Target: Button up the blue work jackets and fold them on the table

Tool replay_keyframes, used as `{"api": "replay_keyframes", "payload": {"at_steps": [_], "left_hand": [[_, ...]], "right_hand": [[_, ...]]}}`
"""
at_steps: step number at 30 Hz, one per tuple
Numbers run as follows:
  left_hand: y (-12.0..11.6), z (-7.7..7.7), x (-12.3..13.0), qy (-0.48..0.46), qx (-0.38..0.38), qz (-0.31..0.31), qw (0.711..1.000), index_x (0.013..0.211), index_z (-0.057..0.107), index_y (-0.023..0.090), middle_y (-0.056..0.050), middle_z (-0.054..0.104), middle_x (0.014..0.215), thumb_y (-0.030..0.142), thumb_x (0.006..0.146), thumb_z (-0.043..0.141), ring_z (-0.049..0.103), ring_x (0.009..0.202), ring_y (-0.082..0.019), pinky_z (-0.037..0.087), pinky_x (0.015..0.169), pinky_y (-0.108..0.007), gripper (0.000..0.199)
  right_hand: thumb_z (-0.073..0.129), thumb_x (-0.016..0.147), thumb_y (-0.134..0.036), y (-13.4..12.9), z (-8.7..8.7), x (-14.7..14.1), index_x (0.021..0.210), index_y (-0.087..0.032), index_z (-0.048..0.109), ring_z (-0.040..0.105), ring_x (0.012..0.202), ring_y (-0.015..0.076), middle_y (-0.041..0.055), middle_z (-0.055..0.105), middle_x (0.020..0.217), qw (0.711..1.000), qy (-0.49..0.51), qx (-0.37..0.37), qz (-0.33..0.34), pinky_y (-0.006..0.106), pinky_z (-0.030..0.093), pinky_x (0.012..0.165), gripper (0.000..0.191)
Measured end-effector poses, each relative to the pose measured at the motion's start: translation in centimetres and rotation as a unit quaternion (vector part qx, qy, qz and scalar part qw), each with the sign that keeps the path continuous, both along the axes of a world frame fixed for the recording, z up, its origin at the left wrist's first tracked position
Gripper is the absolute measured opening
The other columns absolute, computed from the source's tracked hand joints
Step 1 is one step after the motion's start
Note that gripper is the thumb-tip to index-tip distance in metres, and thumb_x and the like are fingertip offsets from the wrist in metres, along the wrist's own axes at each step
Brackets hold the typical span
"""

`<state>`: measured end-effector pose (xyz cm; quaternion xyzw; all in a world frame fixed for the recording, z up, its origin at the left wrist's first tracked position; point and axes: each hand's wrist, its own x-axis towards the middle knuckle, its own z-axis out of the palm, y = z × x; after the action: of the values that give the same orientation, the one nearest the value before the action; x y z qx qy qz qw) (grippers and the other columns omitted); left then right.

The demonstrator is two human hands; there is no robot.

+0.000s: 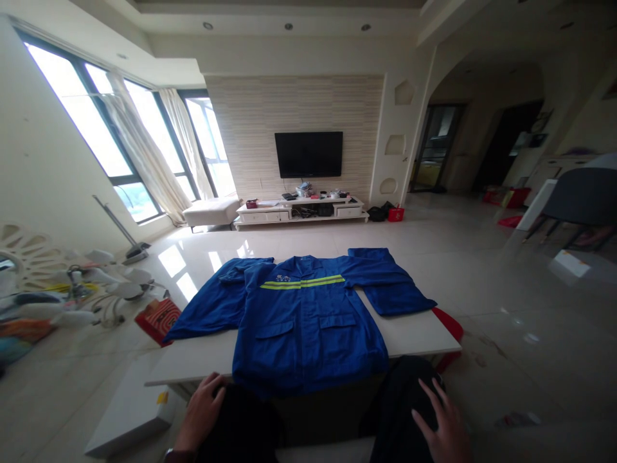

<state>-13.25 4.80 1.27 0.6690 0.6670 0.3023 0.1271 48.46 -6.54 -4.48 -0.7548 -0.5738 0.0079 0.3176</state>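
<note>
A blue work jacket [313, 331] lies front up on a low white table [419, 333], its lower hem hanging over the near edge. Yellow-green and grey stripes cross its chest, above two flap pockets. More blue cloth [214, 305] spreads to the left; whether it is all sleeve or partly another garment, I cannot tell. The right sleeve [395, 283] reaches out over the tabletop. My left hand [205, 408] rests on my left knee, near the table edge, its fingers lying loosely. On my right knee lies my right hand [441, 418], fingers spread. Neither hand touches the jacket.
A white box [130, 405] stands on the floor left of my legs. Beyond it are a red patterned box [157, 318] and white furniture parts [91, 296]. Red stools show under the table's right end [450, 331]. A television cabinet [301, 212] stands against the far wall.
</note>
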Motion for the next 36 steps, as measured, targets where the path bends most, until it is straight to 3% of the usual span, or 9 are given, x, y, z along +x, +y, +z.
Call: {"api": "replay_keyframes", "payload": {"at_steps": [4, 8, 13, 16, 20, 28, 36], "left_hand": [[0.2, 0.7, 0.6, 0.023, -0.006, -0.015, 1.0, 0.07, 0.07, 0.023, -0.006, 0.068, 0.09, 0.039, 0.09, 0.045, 0.068, 0.084, -0.022, 0.056, 0.081, -0.034, 0.036], [-0.8, -0.9, -0.3, 0.022, 0.017, 0.006, 1.0, 0.062, 0.067, 0.022, -0.008, 0.068, 0.091, 0.033, 0.088, 0.043, 0.068, 0.084, -0.022, 0.056, 0.082, -0.034, 0.037], [-2.8, -2.8, -1.2, 0.015, 0.069, 0.012, 0.997, 0.09, 0.074, 0.024, -0.007, 0.069, 0.11, 0.041, 0.091, 0.048, 0.065, 0.108, -0.026, 0.056, 0.096, -0.04, 0.031], [-3.2, -2.5, -0.8, 0.031, 0.047, -0.002, 0.998, 0.104, 0.074, 0.028, -0.005, 0.068, 0.12, 0.043, 0.091, 0.051, 0.061, 0.118, -0.027, 0.053, 0.104, -0.044, 0.031], [-2.9, -1.6, 0.0, 0.049, 0.026, 0.005, 0.998, 0.104, 0.075, 0.028, -0.005, 0.066, 0.127, 0.042, 0.089, 0.052, 0.057, 0.124, -0.028, 0.048, 0.112, -0.047, 0.03], [-2.4, -0.6, 0.5, 0.034, 0.034, 0.021, 0.999, 0.082, 0.073, 0.024, -0.009, 0.066, 0.104, 0.04, 0.09, 0.048, 0.061, 0.106, -0.029, 0.052, 0.1, -0.045, 0.031], [-2.9, -1.5, 0.1, 0.042, 0.049, 0.039, 0.997, 0.078, 0.069, 0.023, -0.009, 0.063, 0.099, 0.038, 0.091, 0.044, 0.06, 0.1, -0.028, 0.053, 0.096, -0.045, 0.032]], "right_hand": [[0.048, 0.095, -0.06, 0.0, -0.2, 0.2, 0.148, -0.032, 0.051, 0.045, 0.141, 0.0373, 0.0062, 0.038, 0.162, 1.0, 0.006, 0.0, 0.004, 0.057, 0.043, 0.111, 0.06], [0.047, 0.095, -0.06, 0.1, -0.5, 0.3, 0.148, -0.031, 0.051, 0.045, 0.141, 0.0373, 0.0069, 0.038, 0.162, 1.0, 0.008, 0.006, 0.006, 0.058, 0.042, 0.113, 0.06], [0.048, 0.095, -0.06, 0.2, -0.3, 0.1, 0.148, -0.031, 0.052, 0.045, 0.141, 0.037, 0.0066, 0.037, 0.162, 1.0, 0.012, 0.006, 0.009, 0.057, 0.041, 0.114, 0.061], [0.048, 0.094, -0.06, 0.1, -0.2, 0.0, 0.147, -0.031, 0.053, 0.045, 0.141, 0.0383, 0.007, 0.038, 0.162, 1.0, 0.016, 0.002, 0.003, 0.059, 0.042, 0.112, 0.061], [0.047, 0.095, -0.061, 0.1, -0.3, 0.0, 0.148, -0.032, 0.052, 0.044, 0.142, 0.038, 0.006, 0.038, 0.162, 1.0, 0.013, 0.002, 0.003, 0.059, 0.041, 0.113, 0.061], [0.048, 0.094, -0.061, 0.0, -0.2, 0.1, 0.148, -0.033, 0.051, 0.044, 0.142, 0.0372, 0.0053, 0.037, 0.163, 1.0, 0.014, 0.003, 0.005, 0.057, 0.042, 0.113, 0.061], [0.047, 0.094, -0.062, 0.0, -0.3, 0.1, 0.148, -0.031, 0.052, 0.043, 0.143, 0.0378, 0.0063, 0.037, 0.162, 1.0, 0.02, 0.002, 0.003, 0.059, 0.042, 0.113, 0.062]]}}
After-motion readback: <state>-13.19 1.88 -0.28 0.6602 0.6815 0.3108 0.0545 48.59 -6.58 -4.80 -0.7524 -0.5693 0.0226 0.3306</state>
